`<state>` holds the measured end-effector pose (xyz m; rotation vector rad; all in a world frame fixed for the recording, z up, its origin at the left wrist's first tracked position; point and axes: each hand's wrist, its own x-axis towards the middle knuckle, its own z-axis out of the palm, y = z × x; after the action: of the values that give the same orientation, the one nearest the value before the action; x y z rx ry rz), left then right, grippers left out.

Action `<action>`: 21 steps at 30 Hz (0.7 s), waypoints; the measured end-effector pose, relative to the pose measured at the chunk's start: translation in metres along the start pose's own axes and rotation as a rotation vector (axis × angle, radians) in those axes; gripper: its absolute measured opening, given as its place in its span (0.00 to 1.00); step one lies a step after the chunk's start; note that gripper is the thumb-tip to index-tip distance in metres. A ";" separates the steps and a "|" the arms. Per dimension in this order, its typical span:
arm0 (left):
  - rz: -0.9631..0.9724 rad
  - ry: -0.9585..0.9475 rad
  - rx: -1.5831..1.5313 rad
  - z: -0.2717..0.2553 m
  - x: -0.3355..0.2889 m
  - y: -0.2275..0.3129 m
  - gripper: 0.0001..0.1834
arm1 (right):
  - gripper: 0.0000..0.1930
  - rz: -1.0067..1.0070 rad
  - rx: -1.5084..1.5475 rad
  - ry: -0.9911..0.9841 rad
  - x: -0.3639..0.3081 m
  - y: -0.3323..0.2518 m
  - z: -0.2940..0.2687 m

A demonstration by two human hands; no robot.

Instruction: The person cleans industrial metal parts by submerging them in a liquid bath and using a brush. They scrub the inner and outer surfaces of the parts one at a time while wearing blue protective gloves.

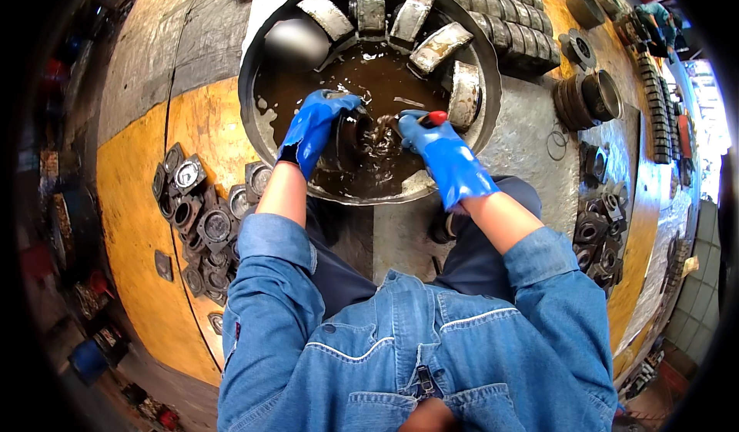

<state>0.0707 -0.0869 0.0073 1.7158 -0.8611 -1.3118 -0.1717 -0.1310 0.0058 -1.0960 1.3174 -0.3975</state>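
Note:
My left hand (317, 124), in a blue rubber glove, is closed on a dark, wet, round metal part (350, 133) tilted over the brown liquid. In a matching glove, my right hand (426, 133) grips a red-handled tool (437, 117); its working end points toward the metal part and is lost in splashing liquid, so its kind is unclear. Both hands are inside a large round metal basin (493, 116), between my knees. Several thick, wet metal rings (464, 96) stand on edge along the basin's far and right inner wall.
Rows of stacked metal rings (508, 16) lie beyond the basin at the right. Dark flanged castings (215, 228) are heaped on the left, with more castings (596, 228) at the right. Hollow metal cylinders (600, 96) and a thin wire ring (556, 145) sit right of the basin.

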 end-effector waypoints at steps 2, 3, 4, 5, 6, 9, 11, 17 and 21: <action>0.102 -0.080 0.019 0.014 0.021 -0.006 0.22 | 0.18 0.112 0.415 0.096 0.011 0.021 -0.013; 0.050 -0.092 0.080 0.019 0.029 -0.008 0.28 | 0.21 0.171 0.505 0.074 0.025 0.030 -0.015; -0.006 -0.081 0.141 0.028 0.026 0.000 0.27 | 0.22 0.184 0.566 0.067 0.027 0.035 -0.012; -0.006 -0.112 0.158 0.035 0.030 -0.001 0.27 | 0.22 0.195 0.627 0.059 0.030 0.039 -0.004; -0.007 -0.142 0.175 0.043 0.035 -0.005 0.28 | 0.23 0.206 0.689 0.051 0.033 0.042 0.006; -0.035 0.028 0.201 0.076 0.033 0.004 0.25 | 0.18 0.187 0.797 0.110 0.043 0.050 0.033; -0.055 0.053 0.216 0.083 0.043 -0.009 0.32 | 0.17 0.126 0.747 0.114 0.050 0.054 0.036; -0.065 0.240 0.672 0.107 0.025 0.018 0.49 | 0.17 -0.033 0.856 0.192 0.039 0.040 0.023; 0.064 0.091 0.659 0.105 0.005 0.032 0.51 | 0.21 0.055 0.609 0.074 0.036 0.028 -0.016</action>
<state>-0.0321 -0.1257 0.0181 2.1966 -1.3847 -0.9469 -0.1853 -0.1516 -0.0353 -0.5369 1.1735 -0.7453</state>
